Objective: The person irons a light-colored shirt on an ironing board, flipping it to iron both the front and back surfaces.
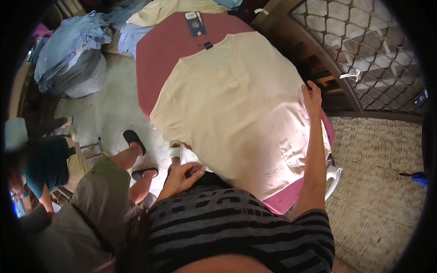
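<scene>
A cream short-sleeved T-shirt (232,100) lies spread on a maroon padded board (154,73), its neckline toward the far end. A dark label shows inside the collar. Beyond the neckline, a dark hang tag (195,23) rests on the maroon cover. My right hand (313,98) is at the shirt's right edge, fingers apart, with the thumb side touching the fabric. Close to my body, left of the shirt's near edge, my left hand (184,177) has its fingers curled together. Whatever may be between them is too small to make out.
Blue-grey garments (75,50) are heaped at the far left, and more cloth (175,11) lies beyond the board. A metal lattice gate (359,50) stands at the right. People sit close by on the left, one in dark slippers (134,140). A blue umbrella (419,178) lies far right.
</scene>
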Available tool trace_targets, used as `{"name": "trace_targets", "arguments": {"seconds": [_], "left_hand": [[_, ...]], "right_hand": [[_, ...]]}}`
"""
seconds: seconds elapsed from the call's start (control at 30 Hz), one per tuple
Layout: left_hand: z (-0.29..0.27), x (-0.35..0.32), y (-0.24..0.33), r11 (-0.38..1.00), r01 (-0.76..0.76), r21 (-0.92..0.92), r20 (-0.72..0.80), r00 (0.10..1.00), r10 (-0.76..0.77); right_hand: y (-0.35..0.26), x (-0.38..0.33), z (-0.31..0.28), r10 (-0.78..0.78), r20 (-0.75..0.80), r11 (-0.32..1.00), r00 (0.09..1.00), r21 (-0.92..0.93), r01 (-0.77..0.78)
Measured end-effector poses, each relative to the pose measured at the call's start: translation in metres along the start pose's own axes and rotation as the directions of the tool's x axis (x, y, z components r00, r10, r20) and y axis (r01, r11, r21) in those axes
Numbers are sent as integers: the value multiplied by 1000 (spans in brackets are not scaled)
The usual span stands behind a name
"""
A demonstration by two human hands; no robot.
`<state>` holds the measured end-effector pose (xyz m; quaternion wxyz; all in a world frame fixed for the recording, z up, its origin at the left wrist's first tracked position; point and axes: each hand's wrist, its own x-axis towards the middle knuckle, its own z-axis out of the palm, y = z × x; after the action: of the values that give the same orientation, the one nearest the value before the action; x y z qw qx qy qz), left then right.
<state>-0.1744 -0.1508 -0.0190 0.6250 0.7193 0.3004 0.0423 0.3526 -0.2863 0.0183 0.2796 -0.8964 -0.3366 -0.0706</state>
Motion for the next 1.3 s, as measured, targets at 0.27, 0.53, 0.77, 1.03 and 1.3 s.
{"name": "trace_targets", "arguments": {"seconds": [0.27, 0.53, 0.77, 1.03, 1.3], "left_hand": [[41, 25, 28, 913, 54, 404, -197, 980, 29], [47, 11, 11, 985, -105, 137, -319, 937, 144], [-37, 46, 40, 523, -304, -796, -344, 939, 22], [-128, 106, 195, 679, -553, -483, -156, 817, 555], [-40, 155, 246, 567, -566, -598, 299, 499, 813]], "right_hand": [[41, -9, 5, -94, 5, 968, 996, -234, 92], [23, 1, -39, 5, 243, 767, 970, 621, -160], [-64, -73, -154, 66, 30, 247, 997, 968, -46], [-91, -255, -272, 469, -415, 472, 780, 864, 176], [-201, -492, -309, 629, -742, 759, 234, 651, 24]]}}
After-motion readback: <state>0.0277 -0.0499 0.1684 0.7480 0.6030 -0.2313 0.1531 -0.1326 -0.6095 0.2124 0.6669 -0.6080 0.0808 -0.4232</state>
